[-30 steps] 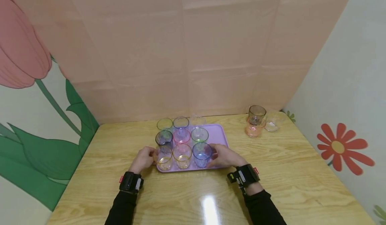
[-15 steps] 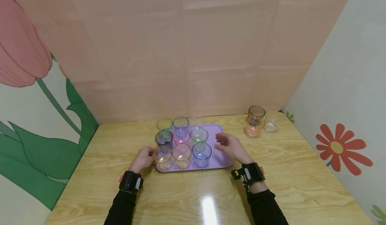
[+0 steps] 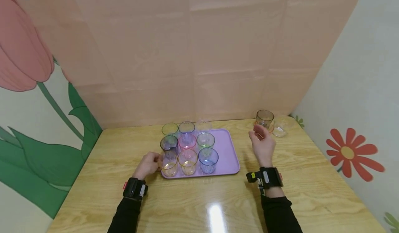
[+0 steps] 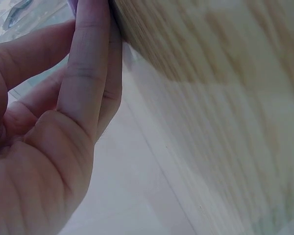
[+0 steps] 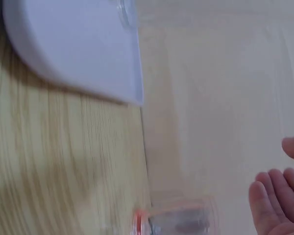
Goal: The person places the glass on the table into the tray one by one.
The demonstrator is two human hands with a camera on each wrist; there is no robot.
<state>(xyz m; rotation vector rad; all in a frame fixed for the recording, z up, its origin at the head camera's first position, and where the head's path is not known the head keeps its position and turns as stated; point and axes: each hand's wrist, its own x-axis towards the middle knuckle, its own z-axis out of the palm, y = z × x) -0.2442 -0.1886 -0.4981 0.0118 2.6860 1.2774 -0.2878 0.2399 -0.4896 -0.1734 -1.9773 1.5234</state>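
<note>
My left hand [image 3: 148, 164] pinches the left edge of a purple tray [image 3: 230, 158]; in the left wrist view its fingers [image 4: 85, 63] reach up to the purple rim. Several coloured-rim glasses stand in rows on the tray: a blue glass [image 3: 208, 162] and a yellow-rimmed glass [image 3: 188, 162] in front, a green-rimmed glass [image 3: 206, 140] behind. Off the tray's right side, my right hand [image 3: 263, 145] is raised with relaxed fingers and holds nothing. It overlaps a brown glass [image 3: 263, 115] at the back right. In the right wrist view, an orange-and-brown glass stack [image 5: 181, 223] lies below the hand.
A clear glass [image 3: 280, 130] stands beside the brown one, close to the table's back right corner. Paper sheeting [image 3: 230, 87] rises behind the wooden table [image 3: 180, 205]. Flower-painted walls [image 3: 346, 108] flank it.
My right hand has let go of the blue glass on the tray and moved right and back toward the brown glass. The left hand stays at the tray's edge.
</note>
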